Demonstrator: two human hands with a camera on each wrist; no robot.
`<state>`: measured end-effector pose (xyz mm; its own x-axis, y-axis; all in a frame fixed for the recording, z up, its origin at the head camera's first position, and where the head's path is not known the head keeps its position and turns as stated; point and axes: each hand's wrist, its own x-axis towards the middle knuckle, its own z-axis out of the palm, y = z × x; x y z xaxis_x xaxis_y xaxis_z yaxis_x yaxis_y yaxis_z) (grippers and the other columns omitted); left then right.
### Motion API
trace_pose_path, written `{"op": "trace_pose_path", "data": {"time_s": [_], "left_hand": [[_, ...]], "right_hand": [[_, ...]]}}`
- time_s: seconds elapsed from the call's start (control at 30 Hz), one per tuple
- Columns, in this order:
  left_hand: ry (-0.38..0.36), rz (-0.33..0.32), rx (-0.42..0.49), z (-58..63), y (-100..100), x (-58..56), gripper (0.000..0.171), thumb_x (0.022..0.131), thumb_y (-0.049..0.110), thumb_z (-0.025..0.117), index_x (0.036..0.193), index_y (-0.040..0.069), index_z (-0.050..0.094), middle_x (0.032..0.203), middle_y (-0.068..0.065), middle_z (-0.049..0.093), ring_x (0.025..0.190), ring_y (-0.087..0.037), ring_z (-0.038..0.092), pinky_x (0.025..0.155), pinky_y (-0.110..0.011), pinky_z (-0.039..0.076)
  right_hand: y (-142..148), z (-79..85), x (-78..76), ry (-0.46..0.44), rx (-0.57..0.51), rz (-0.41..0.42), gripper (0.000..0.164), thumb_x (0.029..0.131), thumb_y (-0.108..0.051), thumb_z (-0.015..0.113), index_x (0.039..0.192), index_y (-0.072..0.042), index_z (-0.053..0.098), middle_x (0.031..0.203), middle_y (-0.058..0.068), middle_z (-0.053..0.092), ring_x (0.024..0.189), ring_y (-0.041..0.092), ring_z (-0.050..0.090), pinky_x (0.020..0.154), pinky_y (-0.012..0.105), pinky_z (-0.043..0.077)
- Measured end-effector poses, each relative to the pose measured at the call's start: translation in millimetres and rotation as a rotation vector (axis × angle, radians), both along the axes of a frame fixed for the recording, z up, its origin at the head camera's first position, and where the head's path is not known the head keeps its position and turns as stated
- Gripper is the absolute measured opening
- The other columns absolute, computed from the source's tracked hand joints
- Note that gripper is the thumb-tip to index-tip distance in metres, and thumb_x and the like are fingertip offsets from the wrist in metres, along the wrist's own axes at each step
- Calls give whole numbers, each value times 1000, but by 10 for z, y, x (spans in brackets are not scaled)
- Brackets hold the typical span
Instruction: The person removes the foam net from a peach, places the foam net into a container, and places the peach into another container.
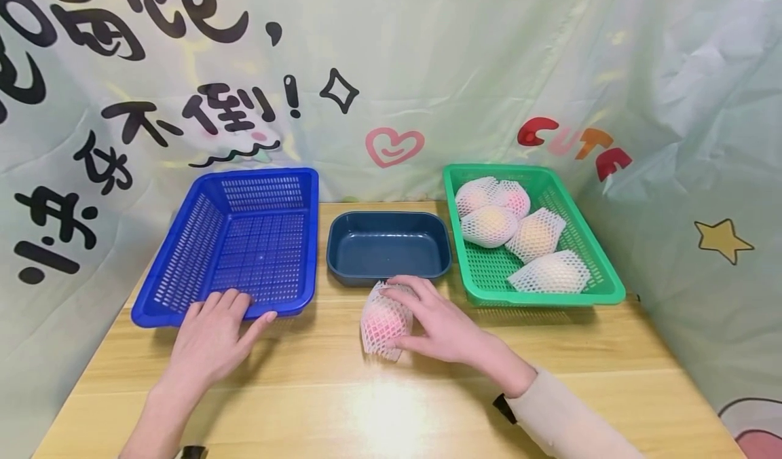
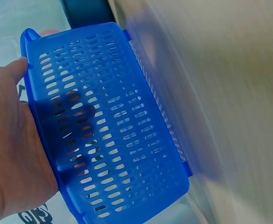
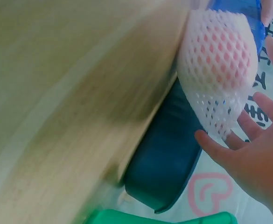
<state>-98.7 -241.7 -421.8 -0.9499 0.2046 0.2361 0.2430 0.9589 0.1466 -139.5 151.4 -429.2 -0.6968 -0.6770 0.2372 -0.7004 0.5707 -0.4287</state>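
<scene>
Right grip point(image 1: 436, 320) spread wide, thumb and fingers apart, around the right side of a netted fruit point(image 1: 383, 323); firmness of contact not determinable. Fruit located at the middle of the counter point(image 1: 293, 398), just in front of a navy tray point(image 1: 351, 277), with resting or slightly raised state not determinable. Long axis running roughly front to back, near end slanting slightly to the right; tapered end of the white foam net directed toward the tray and the fingertips, pink body showing through the mesh at the nearer end. Left grip point(image 1: 210, 340) pinching the near rim of a blue basket point(image 1: 259, 262), fingers over the inside, palm outside, thumb along the rim. At right, a green basket point(image 1: 537, 299) with five further netted fruits point(image 1: 489, 227): four grouped toward the back, one at the front with long axis nearly left to right. Behind, a pale printed cloth point(image 1: 427, 58) with black lettering and a pink heart.
</scene>
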Motion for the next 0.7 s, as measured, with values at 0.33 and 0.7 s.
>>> {"op": "trace_pose_path", "data": {"time_s": [0.33, 0.7], "left_hand": [[11, 2, 3, 8, -1, 5, 58, 104, 57, 53, 114, 1, 66, 112, -17, 66, 108, -42, 58, 85, -59, 43], [4, 1, 6, 12, 6, 12, 58, 104, 57, 53, 114, 1, 65, 111, -17, 65, 108, -42, 58, 84, -59, 43]], "right_hand": [[148, 159, 71, 136, -183, -33, 64, 95, -39, 76, 149, -14, 52, 154, 8, 45, 142, 26, 44, 110, 51, 46], [601, 318, 87, 179, -363, -224, 62, 88, -14, 82, 145, -11, 57, 149, 9, 52, 138, 28, 48, 118, 26, 31]]}}
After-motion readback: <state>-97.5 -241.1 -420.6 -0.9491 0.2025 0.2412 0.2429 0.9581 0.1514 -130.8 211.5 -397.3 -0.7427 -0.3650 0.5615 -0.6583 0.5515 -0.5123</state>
